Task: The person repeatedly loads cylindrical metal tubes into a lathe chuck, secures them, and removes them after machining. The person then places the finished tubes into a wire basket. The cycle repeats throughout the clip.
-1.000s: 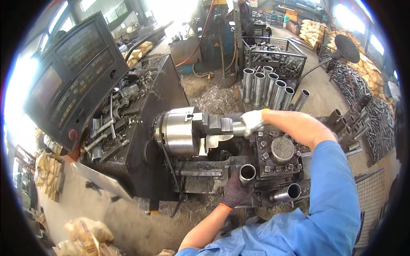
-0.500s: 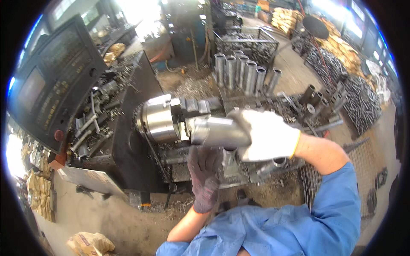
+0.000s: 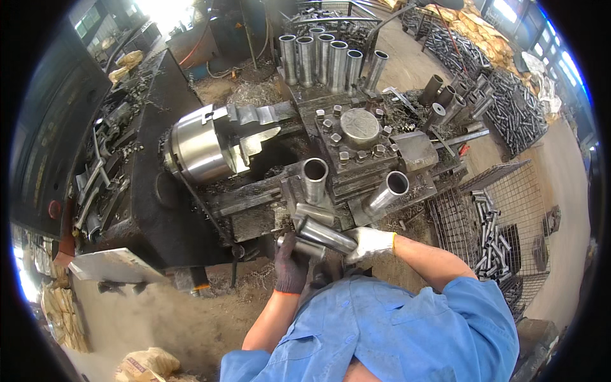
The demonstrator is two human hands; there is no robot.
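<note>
Low in front of my waist, my right hand point(image 3: 371, 245) in a white glove is closed on the near end of a steel tube point(image 3: 328, 235), which slants up to the left. Beside it my left hand point(image 3: 291, 266), in a dark glove with an orange cuff, has its fingers around the left part of a second steel tube point(image 3: 310, 249). Both tubes lie close together, partly overlapping. Just beyond them, one tube point(image 3: 314, 181) stands upright on the lathe carriage and another tube point(image 3: 386, 193) leans to its right. The lathe chuck point(image 3: 200, 148) holds nothing between its jaws.
A bolted tool post point(image 3: 360, 127) sits mid-carriage, with several upright tubes point(image 3: 331, 60) behind it. Darker short tubes point(image 3: 445, 99) stand at the right. A wire basket point(image 3: 490, 232) with small tubes is at near right. The lathe's dark housing point(image 3: 149, 184) rises at left.
My right hand has come down from the chuck toward my waist with a tube. My left hand, open below the chuck before, is now around a tube. The view has shifted.
</note>
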